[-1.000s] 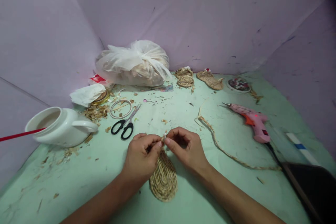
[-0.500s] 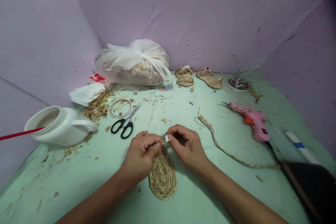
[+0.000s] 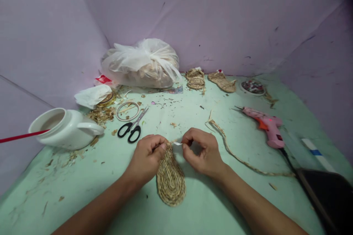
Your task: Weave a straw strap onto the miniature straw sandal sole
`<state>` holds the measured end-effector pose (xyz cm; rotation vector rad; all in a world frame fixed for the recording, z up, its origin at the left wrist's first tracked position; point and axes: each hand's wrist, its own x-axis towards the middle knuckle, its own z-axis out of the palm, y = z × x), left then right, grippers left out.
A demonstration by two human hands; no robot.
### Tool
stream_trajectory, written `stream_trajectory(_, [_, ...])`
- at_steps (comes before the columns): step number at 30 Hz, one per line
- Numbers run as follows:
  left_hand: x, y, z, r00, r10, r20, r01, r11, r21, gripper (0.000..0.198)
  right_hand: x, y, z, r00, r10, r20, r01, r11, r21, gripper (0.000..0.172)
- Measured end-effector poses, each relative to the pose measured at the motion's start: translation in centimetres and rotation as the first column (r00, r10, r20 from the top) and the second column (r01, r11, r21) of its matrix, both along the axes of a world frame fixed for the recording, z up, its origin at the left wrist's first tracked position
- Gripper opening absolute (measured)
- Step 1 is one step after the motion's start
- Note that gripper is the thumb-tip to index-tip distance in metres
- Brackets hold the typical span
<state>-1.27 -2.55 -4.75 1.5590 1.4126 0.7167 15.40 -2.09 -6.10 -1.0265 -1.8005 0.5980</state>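
A coiled, braided straw sole (image 3: pixel 171 185) lies lengthwise in front of me, its wide end towards me. My left hand (image 3: pixel 147 158) grips its narrow far end between thumb and fingers, hiding part of that edge. Between finger and thumb, my right hand (image 3: pixel 202 150) pinches a small white strip (image 3: pixel 177 143), perhaps tape, which reaches across to the sole's far end. Whether the strip is stuck to the straw I cannot tell. To the right of my right hand a loose straw braid (image 3: pixel 228 150) curves over the table.
Black-handled scissors (image 3: pixel 132 128) and a tape roll (image 3: pixel 127 111) lie left of my hands, near a white pot (image 3: pixel 71 128). A pink glue gun (image 3: pixel 266 125) rests at right. Behind are a plastic bag (image 3: pixel 143 64), two straw slippers (image 3: pixel 223 81) and a dish of beads (image 3: pixel 252 86).
My right hand has drawn a little to the right, away from the left, and more of the white strip shows between them. My left hand keeps its grip on the sole.
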Motion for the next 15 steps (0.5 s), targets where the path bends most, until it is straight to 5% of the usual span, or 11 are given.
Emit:
stream_trajectory(6, [-0.2, 0.0, 0.1, 0.986, 0.02, 0.164, -0.008, 0.997, -0.074, 0.019, 0.3, 0.4, 0.0, 0.987, -0.156, -0.026, 0.157, 0.987, 0.028, 0.008])
stream_trajectory(9, [-0.4, 0.1, 0.7, 0.977, 0.03, 0.211, -0.007, 0.994, -0.113, 0.022, 0.7, 1.0, -0.3, 0.94, -0.332, -0.079, 0.328, 0.942, -0.068, 0.008])
stream_trajectory(13, [-0.2, 0.1, 1.0, 0.997, -0.004, 0.079, 0.002, 1.0, 0.028, 0.02, 1.0, 1.5, -0.8, 0.861, -0.503, -0.077, 0.459, 0.833, -0.31, 0.021])
stream_trajectory(15, [0.0, -0.1, 0.8, 1.0, -0.004, -0.017, 0.006, 0.991, 0.132, 0.018, 1.0, 1.5, -0.8, 0.859, -0.508, -0.066, 0.464, 0.826, -0.322, 0.022])
